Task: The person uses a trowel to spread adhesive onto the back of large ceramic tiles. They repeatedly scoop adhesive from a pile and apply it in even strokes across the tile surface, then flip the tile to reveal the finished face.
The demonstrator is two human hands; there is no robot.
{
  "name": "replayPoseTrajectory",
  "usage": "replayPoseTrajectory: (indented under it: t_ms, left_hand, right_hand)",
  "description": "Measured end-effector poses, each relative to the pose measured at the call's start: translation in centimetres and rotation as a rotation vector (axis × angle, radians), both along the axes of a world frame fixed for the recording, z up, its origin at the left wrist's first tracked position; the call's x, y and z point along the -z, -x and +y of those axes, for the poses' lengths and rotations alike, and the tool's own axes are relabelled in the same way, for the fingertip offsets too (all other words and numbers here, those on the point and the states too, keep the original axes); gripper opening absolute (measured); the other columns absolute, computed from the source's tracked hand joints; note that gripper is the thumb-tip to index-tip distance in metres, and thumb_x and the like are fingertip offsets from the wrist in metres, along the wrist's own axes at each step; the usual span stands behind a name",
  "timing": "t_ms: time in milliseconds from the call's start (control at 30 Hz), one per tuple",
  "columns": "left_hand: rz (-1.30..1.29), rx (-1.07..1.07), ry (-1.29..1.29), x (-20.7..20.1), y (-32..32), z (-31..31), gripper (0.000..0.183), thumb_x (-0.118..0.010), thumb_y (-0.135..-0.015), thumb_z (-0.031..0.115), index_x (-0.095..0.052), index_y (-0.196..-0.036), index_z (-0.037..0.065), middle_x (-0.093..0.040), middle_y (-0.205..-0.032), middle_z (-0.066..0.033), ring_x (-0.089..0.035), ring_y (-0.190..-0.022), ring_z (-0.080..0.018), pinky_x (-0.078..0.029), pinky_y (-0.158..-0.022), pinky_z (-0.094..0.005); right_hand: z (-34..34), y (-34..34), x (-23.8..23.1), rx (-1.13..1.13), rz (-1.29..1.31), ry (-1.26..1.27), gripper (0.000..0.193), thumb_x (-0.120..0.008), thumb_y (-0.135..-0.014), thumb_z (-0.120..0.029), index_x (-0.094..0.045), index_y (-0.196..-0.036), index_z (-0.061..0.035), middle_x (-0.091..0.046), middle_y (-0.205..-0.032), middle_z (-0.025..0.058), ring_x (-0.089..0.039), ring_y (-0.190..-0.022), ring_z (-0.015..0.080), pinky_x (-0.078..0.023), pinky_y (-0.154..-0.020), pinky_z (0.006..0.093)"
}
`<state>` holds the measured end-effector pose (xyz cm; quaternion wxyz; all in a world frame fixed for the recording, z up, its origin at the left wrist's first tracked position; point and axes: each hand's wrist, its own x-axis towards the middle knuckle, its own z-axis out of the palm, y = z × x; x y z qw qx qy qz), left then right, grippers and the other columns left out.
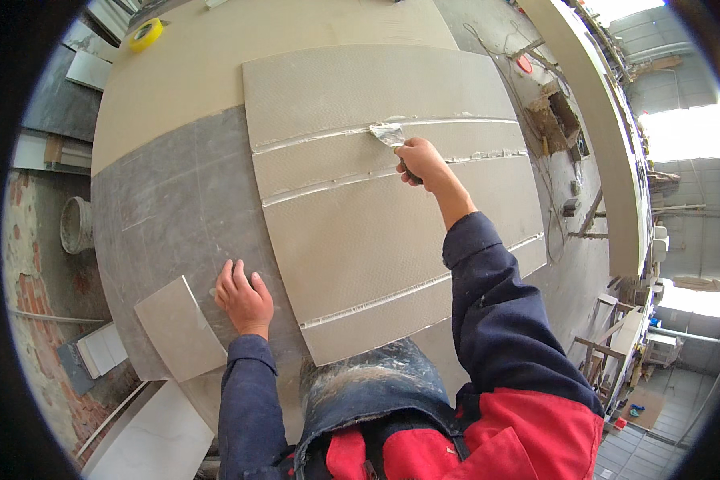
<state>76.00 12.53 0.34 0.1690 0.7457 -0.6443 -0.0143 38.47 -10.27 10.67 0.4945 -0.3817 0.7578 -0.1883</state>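
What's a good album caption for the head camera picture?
Right hand holds a scraper at a pale line on the beige panel; left hand over the grey tabletop.

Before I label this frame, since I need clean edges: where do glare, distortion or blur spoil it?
Head view: the windows at right are blown out to white; head view: the long pale panel bows, and the corners go black; head view: the scraper in the right hand shows bright glints, yet the beige panel's white lines look distinct.

Panel point(368, 248) on table point(168, 200) | tile point(180, 328) left of panel | tape roll point(146, 35) behind tile
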Motion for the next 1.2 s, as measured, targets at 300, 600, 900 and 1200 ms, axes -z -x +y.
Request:
replayPoseTrajectory:
  t_ms: [300,600,900,1200]
  left_hand:
    - [-0.003,-0.011,0.019,0.2,-0.1,0.1,0.043,-0.059,-0.094,0.026,-0.055,-0.134,0.010,-0.050,-0.144,-0.0112,-0.046,-0.131,-0.0347,-0.035,-0.108,-0.0539]
    - [0.002,-0.018,-0.023,-0.3,-0.1,0.1,0.044,-0.059,-0.094,0.026,-0.055,-0.134,0.009,-0.049,-0.144,-0.0118,-0.045,-0.133,-0.0349,-0.033,-0.110,-0.0541]
    - [0.012,-0.008,0.008,-0.2,0.3,-0.2,0.044,-0.059,-0.093,0.026,-0.055,-0.134,0.009,-0.050,-0.143,-0.0107,-0.045,-0.132,-0.0345,-0.034,-0.108,-0.0528]
    - [0.001,-0.008,0.015,0.2,0.0,0.1,0.043,-0.059,-0.094,0.027,-0.055,-0.133,0.009,-0.050,-0.143,-0.0121,-0.045,-0.132,-0.0356,-0.034,-0.109,-0.0538]
  right_hand:
    - [-1.2,1.4,-5.3,-0.028,-0.026,0.008,0.020,-0.061,-0.096,-0.018,-0.067,-0.095,0.0008,-0.065,-0.071,0.0091,-0.058,-0.051,0.0141,-0.045,-0.041,0.0299]
    - [-0.3,0.6,-3.5,-0.105,0.016,-0.062,0.018,-0.061,-0.096,-0.016,-0.064,-0.087,-0.0003,-0.064,-0.070,0.0078,-0.056,-0.050,0.0141,-0.043,-0.042,0.0301]
    - [-0.9,2.7,-1.9,0.060,0.000,-0.049,0.019,-0.061,-0.095,-0.020,-0.063,-0.086,-0.0037,-0.065,-0.070,0.0073,-0.058,-0.052,0.0135,-0.043,-0.042,0.0297]
    - [-0.8,1.7,-4.3,-0.012,-0.024,-0.001,0.017,-0.062,-0.096,-0.019,-0.065,-0.090,-0.0025,-0.065,-0.071,0.0069,-0.057,-0.052,0.0138,-0.042,-0.042,0.0302]
